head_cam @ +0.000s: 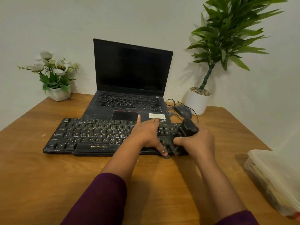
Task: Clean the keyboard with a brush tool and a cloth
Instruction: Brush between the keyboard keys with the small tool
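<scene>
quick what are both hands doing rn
left hand: open, flat on the keyboard
right hand: closed around the black brush tool

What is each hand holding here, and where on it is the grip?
The right hand grips a black brush tool around its lower body, over the keyboard's right end. The left hand holds nothing; it lies flat on the keyboard.

A home desk or small office corner is showing here: a wooden table (48,168) is standing against a plain pale wall, carrying an open laptop (129,88) with a dark screen, a black external keyboard (90,137) in front of it and a wired mouse (182,111). A white pot of artificial flowers (53,75) and a potted green plant (215,54) are flanking the laptop.
</scene>
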